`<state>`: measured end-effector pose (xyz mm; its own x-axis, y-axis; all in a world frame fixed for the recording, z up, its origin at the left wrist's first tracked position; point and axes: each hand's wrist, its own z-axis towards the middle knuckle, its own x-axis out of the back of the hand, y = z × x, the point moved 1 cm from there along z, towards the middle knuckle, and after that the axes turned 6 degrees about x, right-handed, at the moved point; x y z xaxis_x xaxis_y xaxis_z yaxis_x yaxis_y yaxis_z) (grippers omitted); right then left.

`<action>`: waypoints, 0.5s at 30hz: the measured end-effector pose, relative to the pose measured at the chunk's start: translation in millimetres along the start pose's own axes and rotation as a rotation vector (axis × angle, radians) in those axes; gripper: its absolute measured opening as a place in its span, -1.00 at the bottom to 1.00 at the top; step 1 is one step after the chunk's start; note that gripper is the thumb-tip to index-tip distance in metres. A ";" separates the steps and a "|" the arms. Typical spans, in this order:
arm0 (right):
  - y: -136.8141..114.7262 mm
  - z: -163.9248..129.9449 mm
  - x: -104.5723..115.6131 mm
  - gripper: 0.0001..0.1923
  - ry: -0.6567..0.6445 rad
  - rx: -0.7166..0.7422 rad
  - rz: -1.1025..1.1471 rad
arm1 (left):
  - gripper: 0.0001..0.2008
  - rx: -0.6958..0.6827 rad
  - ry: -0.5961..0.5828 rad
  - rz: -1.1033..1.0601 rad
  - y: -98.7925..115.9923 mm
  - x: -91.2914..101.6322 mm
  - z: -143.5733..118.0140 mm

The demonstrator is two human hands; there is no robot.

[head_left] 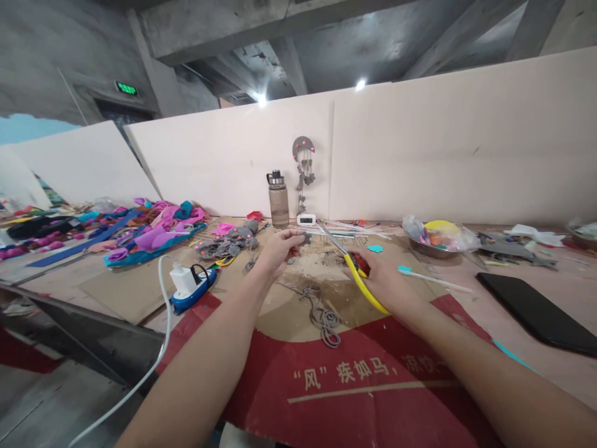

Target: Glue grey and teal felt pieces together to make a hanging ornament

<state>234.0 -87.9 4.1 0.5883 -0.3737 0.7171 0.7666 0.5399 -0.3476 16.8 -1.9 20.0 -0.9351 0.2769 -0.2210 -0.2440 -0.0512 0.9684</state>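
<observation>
My left hand (278, 247) fingers are pinching a small grey felt piece (305, 237); my right hand (380, 277) is gripping yellow-handled scissors (347, 264), blades open beside it.

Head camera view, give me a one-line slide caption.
Right hand grips yellow-handled scissors; left hand pinches a small grey felt piece above a cardboard-covered table.

Matt cardboard sheet (289, 311); glossy yellow plastic scissor handles (361, 283), metal blades; grey felt scraps (224, 246)
</observation>
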 end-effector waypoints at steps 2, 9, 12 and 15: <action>-3.6 0.6 2.1 -0.71 -0.020 -0.016 0.053 | -0.75 0.010 -0.026 -0.022 1.9 -1.6 -2.0; -4.5 2.0 4.2 -0.66 -0.017 -0.046 0.083 | -0.75 0.016 -0.184 -0.002 6.7 -6.7 -9.8; -1.9 1.8 3.2 -0.63 0.005 -0.053 0.059 | -0.72 0.006 -0.234 -0.028 6.6 -8.1 -10.9; -1.7 1.3 2.7 -0.63 0.028 -0.060 0.049 | -0.67 -0.001 -0.270 -0.039 6.1 -9.8 -11.1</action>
<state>234.0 -88.8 7.4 0.6317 -0.3697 0.6814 0.7505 0.5118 -0.4181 21.7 -15.6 26.8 -0.8225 0.5249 -0.2190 -0.2787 -0.0364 0.9597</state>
